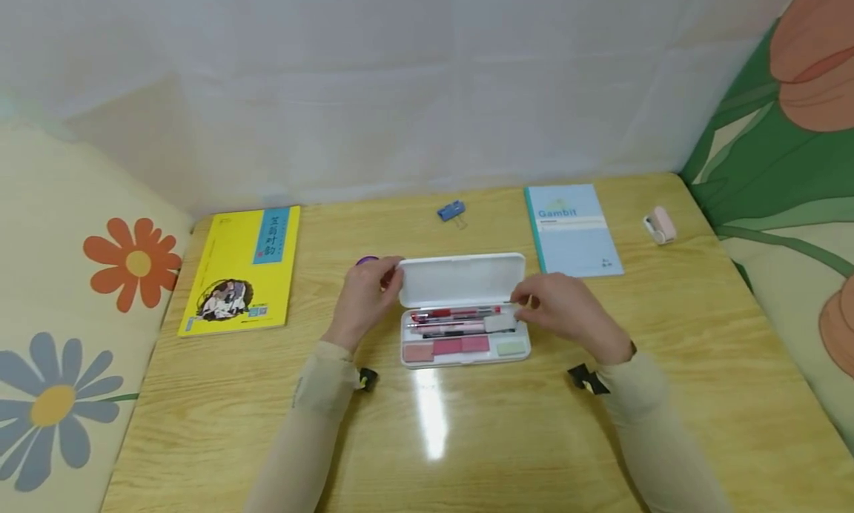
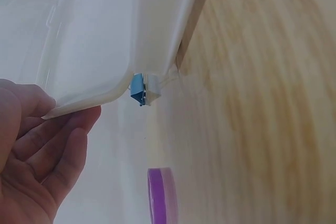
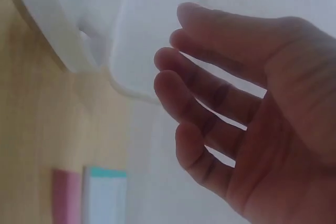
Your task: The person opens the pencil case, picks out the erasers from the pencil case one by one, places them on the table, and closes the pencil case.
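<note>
Pencil case point(image 1: 460, 364): lying open mid-table between the hands, pens point(image 1: 454, 315) and pink blocks point(image 1: 460, 345) showing inside.
Lid point(image 1: 460, 279): standing raised at the far side.
Left hand point(image 1: 363, 294): pinching the lid's left corner, thumb against fingers.
Right hand point(image 1: 557, 305): hovering by the lid's right edge, fingers loosely bent and parted, seemingly holding nothing.
Lid risk: could be dropping or twisting if the one-sided pinch is slipping.
Contents risk: pens could be sliding if uneven pull is tipping the case.
Purple ring point(image 2: 157, 198): sitting near left hand, maybe getting knocked.
</note>
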Motion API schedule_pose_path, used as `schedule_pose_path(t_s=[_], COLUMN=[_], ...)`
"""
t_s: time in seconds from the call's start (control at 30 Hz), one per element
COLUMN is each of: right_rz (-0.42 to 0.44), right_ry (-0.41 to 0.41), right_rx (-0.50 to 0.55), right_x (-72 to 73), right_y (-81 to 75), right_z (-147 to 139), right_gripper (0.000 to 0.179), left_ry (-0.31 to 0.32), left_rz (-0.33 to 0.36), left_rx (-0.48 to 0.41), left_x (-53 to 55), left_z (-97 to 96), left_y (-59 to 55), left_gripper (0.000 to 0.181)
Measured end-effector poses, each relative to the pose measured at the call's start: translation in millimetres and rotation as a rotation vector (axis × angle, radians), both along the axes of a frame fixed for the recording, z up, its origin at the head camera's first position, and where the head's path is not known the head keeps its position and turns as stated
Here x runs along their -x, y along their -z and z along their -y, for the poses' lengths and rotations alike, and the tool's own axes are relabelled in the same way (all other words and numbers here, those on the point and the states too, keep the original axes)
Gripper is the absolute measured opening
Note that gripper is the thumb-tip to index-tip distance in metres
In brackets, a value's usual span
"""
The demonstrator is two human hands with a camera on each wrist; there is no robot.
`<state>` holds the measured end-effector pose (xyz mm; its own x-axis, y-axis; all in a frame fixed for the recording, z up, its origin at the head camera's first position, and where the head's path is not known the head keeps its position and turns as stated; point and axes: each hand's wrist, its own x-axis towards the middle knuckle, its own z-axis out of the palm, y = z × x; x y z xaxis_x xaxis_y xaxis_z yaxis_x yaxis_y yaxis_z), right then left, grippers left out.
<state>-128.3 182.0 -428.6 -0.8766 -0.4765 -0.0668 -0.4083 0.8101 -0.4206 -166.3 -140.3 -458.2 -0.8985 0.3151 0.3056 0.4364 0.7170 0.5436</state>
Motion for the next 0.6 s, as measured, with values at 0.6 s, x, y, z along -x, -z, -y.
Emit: schedule_pose_path(t_s=[0.6], right_rz=[-0.06], right_ry=[-0.081], right_rx=[-0.186], right_x=[-4.7], right_y=[24.3], right_z=[26], right_gripper=[0.024], left_ry=[0.014], left_rz=[-0.011], left_rx=[0.003], left_x=[-0.6], left_z=[1.3], left_y=[-1.3], left_gripper=[0.021])
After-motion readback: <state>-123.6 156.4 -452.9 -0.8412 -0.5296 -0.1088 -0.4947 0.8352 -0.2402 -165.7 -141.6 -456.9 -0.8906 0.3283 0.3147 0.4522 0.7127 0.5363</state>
